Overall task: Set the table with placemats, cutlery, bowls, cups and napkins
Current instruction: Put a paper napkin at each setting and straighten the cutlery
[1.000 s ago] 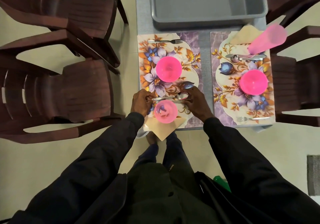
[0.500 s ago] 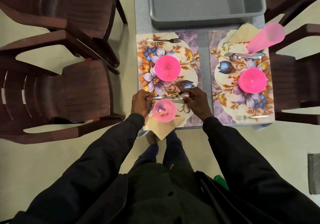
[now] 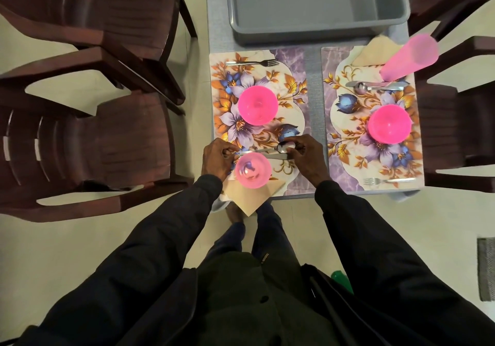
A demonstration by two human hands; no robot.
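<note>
1 spoon (image 3: pixel 285 147) held flat on the left placemat (image 3: pixel 291 60).
Pinched at the handle end by the left grip (image 3: pixel 216 157), at the round end by the right grip (image 3: pixel 308 158); beside a knife (image 3: pixel 274 156), between a pink bowl (image 3: pixel 257 105) and a pink cup (image 3: pixel 253 170) on a napkin (image 3: pixel 250 198).

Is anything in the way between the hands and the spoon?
Nothing. The left hand pinches the handle end, the right hand the bowl of the spoon, beside the knife. The pink cup stands nearer the person, not between.

Pink bowls (image 3: pixel 257 105), floral placemats (image 3: pixel 297 61)
</note>
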